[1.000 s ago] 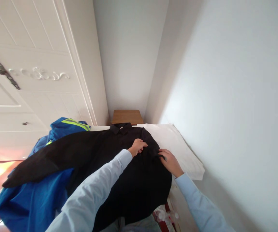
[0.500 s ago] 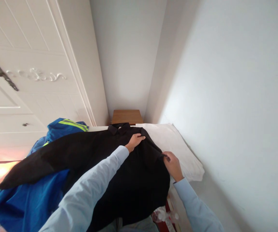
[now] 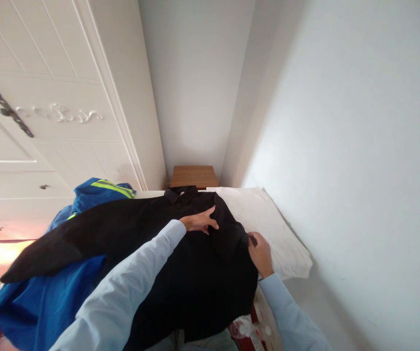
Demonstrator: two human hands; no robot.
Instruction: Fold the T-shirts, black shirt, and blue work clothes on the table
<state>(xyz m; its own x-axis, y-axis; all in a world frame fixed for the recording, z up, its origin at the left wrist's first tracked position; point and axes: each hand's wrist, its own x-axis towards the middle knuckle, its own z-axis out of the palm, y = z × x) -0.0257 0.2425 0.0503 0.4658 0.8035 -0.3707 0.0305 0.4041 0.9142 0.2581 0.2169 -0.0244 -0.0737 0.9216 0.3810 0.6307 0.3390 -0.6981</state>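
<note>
A black long-sleeved shirt (image 3: 195,273) lies spread out before me, its collar at the far end and one sleeve stretched to the left. Over the shirt's right shoulder area is my left hand (image 3: 201,220), thumb and fingers apart, resting on or just above the cloth. My right hand (image 3: 260,253) pinches the shirt's folded right sleeve near its edge. Beneath the shirt on the left lies a blue garment (image 3: 49,302) with yellow-green reflective strips.
A white pillow (image 3: 268,219) lies beyond my right hand, against the wall (image 3: 359,146). A white wardrobe (image 3: 67,87) stands on the left. At the far end is a small wooden table (image 3: 193,176). Clear plastic items (image 3: 244,326) lie near my lap.
My left hand has let go of the cloth at the shoulder, moved slightly left and nearer, and its fingers have spread. My right hand still grips the sleeve, barely moved.
</note>
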